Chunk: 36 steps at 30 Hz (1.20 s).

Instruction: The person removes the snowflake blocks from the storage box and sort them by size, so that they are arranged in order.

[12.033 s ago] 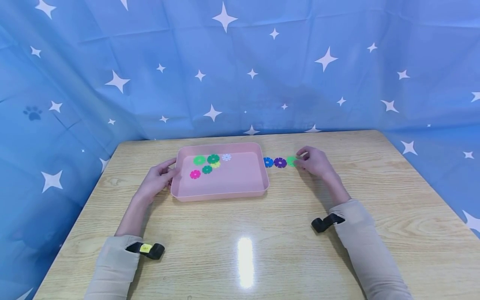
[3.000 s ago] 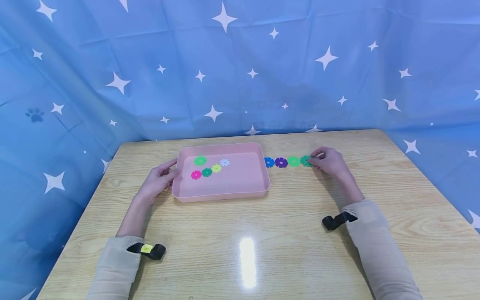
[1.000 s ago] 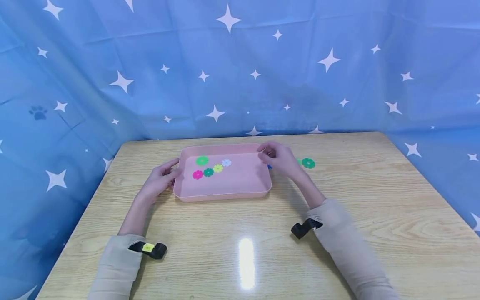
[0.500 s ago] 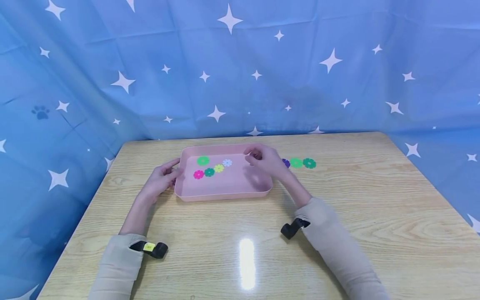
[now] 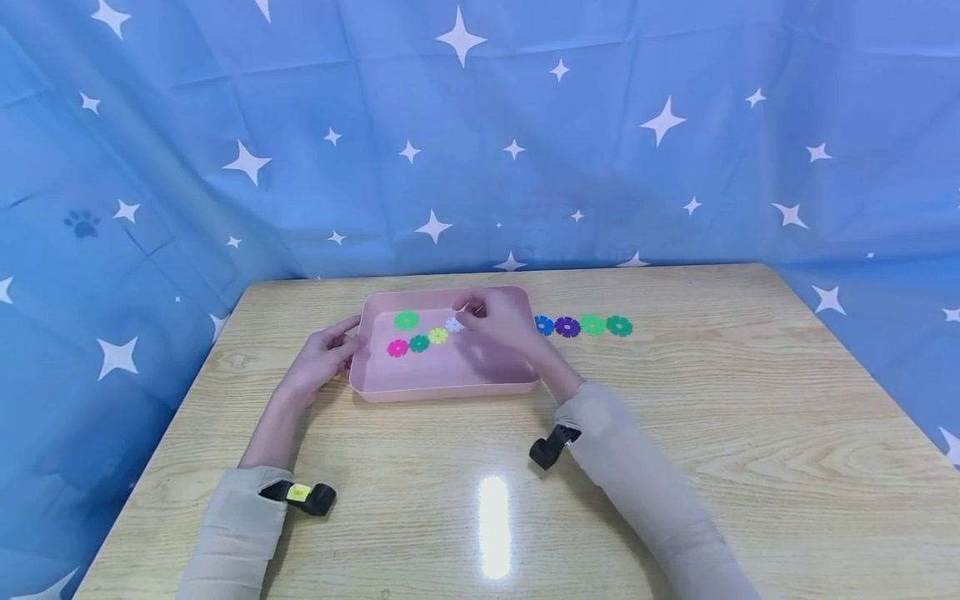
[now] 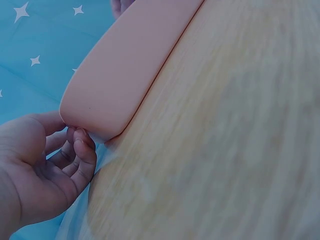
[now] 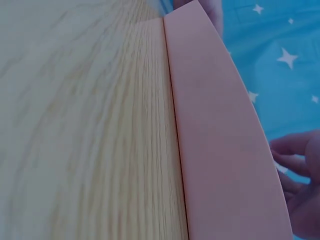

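Note:
A shallow pink tray (image 5: 480, 389) stands on the table. My left hand (image 5: 318, 360) holds its left end; in the left wrist view the hand's (image 6: 45, 170) thumb and fingers grip the tray's corner wall (image 6: 120, 75). Over the tray hovers my right hand (image 5: 498, 319), fingers bent and apart, fingertips just above a white snowflake disc (image 5: 453, 325). Also inside lie a light green disc (image 5: 407, 321), a pink disc (image 5: 397, 348), a dark green disc (image 5: 418, 342) and a yellow disc (image 5: 438, 335). In the right wrist view the tray wall partly hides the right hand (image 7: 302, 185).
Right of the tray, a row on the wooden table (image 5: 712, 400) holds a blue disc (image 5: 544, 325), a purple disc (image 5: 567, 327), a light green disc (image 5: 592, 325) and a dark green disc (image 5: 619, 326). A blue starry curtain (image 5: 360, 108) hangs behind.
A light green disc, then a dark green one from the tray, joined the row's right end. Having let go, my right hand has moved left over the tray to the white disc. The left hand stays.

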Tool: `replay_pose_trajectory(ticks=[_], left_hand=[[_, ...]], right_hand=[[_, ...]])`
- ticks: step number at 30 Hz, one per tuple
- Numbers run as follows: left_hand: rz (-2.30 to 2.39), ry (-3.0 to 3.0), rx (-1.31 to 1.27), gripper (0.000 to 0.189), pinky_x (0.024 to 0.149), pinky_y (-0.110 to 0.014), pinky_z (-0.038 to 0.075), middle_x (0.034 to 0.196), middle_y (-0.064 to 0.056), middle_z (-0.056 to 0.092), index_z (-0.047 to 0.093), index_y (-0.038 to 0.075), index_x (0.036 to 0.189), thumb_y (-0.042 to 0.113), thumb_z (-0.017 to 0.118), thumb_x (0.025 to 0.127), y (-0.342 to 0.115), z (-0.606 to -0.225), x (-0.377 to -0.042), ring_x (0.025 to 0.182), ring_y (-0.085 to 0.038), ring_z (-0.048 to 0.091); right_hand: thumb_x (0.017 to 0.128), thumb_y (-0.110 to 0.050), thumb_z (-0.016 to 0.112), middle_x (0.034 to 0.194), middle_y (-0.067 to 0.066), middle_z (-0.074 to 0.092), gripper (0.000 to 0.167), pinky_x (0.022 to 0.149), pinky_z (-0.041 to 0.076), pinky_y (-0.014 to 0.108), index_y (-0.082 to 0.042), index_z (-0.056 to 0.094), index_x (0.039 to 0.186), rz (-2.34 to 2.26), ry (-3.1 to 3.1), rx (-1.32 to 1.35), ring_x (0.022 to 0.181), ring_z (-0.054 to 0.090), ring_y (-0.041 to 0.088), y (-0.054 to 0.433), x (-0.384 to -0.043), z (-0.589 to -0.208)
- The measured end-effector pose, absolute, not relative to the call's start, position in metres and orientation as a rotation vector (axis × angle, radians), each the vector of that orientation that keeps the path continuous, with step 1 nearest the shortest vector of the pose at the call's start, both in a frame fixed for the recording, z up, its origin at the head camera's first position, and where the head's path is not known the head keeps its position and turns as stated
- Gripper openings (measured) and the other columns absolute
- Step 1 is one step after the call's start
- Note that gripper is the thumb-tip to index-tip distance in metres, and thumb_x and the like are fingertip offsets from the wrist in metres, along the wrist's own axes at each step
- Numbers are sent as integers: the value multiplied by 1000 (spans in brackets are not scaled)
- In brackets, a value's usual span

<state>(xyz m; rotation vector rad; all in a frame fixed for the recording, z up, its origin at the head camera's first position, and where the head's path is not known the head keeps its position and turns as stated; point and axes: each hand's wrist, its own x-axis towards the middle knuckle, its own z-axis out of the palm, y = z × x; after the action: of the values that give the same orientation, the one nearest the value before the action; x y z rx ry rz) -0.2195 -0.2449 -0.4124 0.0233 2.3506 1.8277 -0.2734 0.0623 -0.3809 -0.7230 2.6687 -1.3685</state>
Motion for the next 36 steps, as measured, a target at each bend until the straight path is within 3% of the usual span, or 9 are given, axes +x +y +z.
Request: replay_pose_trajectory(ticks=[7,18,26,36], left_hand=[[1830,2352,22,58,63,-20,51,97,-8,53,34,5,157,16,56,105,-246,-414,-221,74,-9,55],[1819,2358,24,59,63,-21,52,101,-12,54,33,4,157,17,57,105,-246,-414,-220,75,-10,56],[1829,2351,29,60,64,-20,51,100,-12,54,34,4,157,18,58,104,-245,-414,-221,75,-10,56],[1824,2349,23,60,63,-21,52,98,-10,54,34,5,157,18,58,104,-245,-414,-221,74,-10,56]], right_hand=[[101,-14,60,108,10,66,25,86,52,33,0,65,122,-1411,2526,-688,96,60,24,40,-274,-382],[99,-10,63,106,8,66,22,83,51,27,-1,67,118,-1333,2555,-707,97,60,20,4,-289,-388],[99,-8,62,114,11,68,26,93,51,29,1,67,123,-1275,2541,-766,108,62,22,-11,-295,-396],[98,-5,64,112,12,69,23,93,51,29,2,68,120,-1273,2530,-737,106,63,23,-17,-298,-403]])
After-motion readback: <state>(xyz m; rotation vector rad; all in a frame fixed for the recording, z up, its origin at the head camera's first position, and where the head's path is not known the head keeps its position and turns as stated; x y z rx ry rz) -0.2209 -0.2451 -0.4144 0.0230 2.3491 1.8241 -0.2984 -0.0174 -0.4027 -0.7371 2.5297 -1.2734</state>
